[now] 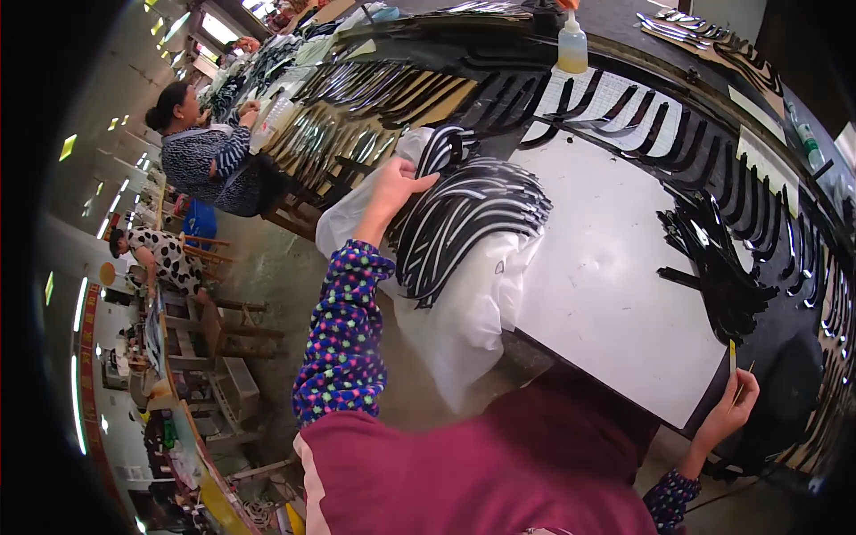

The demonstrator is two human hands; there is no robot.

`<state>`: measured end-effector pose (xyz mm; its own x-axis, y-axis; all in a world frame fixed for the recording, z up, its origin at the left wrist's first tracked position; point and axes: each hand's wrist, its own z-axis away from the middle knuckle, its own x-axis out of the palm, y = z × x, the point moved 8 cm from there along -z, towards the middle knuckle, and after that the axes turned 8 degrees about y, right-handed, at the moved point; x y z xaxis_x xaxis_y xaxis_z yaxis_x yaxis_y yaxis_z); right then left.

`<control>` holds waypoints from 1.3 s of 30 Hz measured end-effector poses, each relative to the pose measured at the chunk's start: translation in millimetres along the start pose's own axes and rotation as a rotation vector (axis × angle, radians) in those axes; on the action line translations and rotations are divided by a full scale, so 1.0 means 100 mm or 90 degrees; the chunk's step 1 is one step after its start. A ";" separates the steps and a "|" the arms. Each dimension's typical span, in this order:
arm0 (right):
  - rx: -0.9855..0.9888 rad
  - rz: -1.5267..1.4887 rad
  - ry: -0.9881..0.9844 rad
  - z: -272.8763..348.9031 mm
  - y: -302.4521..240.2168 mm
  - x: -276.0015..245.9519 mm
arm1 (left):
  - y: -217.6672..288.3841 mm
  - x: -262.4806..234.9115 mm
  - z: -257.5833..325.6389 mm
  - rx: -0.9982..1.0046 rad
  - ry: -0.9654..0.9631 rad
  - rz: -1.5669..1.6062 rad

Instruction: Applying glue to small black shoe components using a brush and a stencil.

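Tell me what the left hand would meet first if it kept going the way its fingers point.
Probably nothing new: the left hand already touches the stack of black curved strips on the clear plastic bag.

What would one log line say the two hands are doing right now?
left hand: gripping bundle of black curved strips over white plastic bag | right hand: holding thin brush at white board's edge
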<state>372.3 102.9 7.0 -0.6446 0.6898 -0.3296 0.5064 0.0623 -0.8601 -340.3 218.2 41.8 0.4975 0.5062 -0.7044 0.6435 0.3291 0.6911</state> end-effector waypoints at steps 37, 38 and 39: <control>-0.204 -0.403 -0.653 1.34 -2.87 3.85 | 1.66 -0.99 0.61 -0.045 -0.284 0.859; -0.111 -0.425 -0.581 1.16 -2.77 3.66 | 1.75 -0.83 0.79 -0.093 -0.303 0.911; 0.134 -0.547 -0.617 1.16 -2.69 3.43 | 1.75 -0.64 1.01 -0.117 -0.366 0.998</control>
<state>-51.6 239.3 79.8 -0.9068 -0.3137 0.2815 -0.3106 0.0457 -0.9494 -200.7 162.9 191.7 0.7086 0.0904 0.6998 -0.6961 -0.0728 0.7142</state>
